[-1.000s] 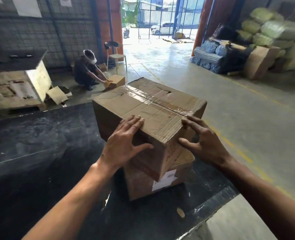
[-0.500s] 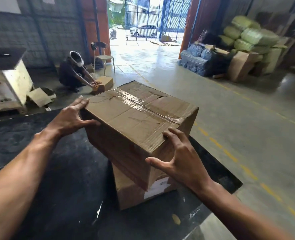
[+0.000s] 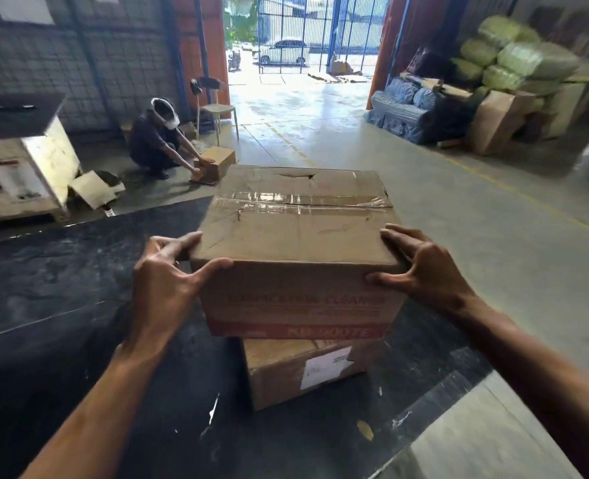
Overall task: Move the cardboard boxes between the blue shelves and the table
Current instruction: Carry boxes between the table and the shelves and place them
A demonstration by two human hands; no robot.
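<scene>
The upper cardboard box point(image 3: 296, 250) sits stacked on a lower box point(image 3: 307, 371) on the black surface point(image 3: 61, 288), its taped seam running left to right. Left hand point(image 3: 168, 281) and right hand point(image 3: 424, 271) each close their grip around a near top corner.

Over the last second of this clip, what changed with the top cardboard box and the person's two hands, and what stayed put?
The top box has turned so its printed side now faces the camera. The left hand moved off the lid to grip the near-left corner; the right hand shifted to the near-right corner. The lower box stayed on the black table, under the top one.
</scene>
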